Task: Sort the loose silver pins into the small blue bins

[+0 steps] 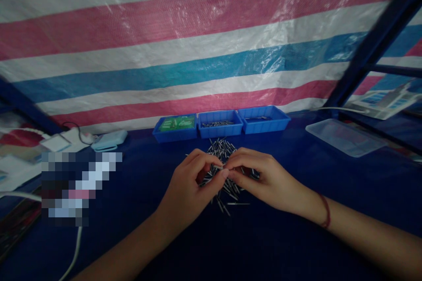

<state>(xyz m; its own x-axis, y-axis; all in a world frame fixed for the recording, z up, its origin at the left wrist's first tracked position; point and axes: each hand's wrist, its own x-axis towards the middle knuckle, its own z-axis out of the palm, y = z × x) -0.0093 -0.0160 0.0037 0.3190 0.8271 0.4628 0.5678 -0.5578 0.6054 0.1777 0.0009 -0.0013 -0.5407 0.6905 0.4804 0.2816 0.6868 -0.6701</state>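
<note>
A loose pile of thin, silvery metal pins (231, 188), shaped like blind rivets, lies on the dark blue tabletop. Above it my left hand (194, 180) is closed in a pinch, with a small pale bit of something (218, 166) showing at the fingertips. My right hand (260, 175) pinches from the other side, its thumb and forefinger meeting my left fingertips. What sits between them is mostly hidden and too small to name. A single pin (238, 203) lies apart at the pile's near edge.
Behind the pile stand three blue bins: the left bin (174, 136) holds green packets, the middle bin (220, 131) metal pins, the right bin (266, 126) a few pins. A clear plastic lid (346, 138) lies right; a light-blue case (110, 140) and cables lie left.
</note>
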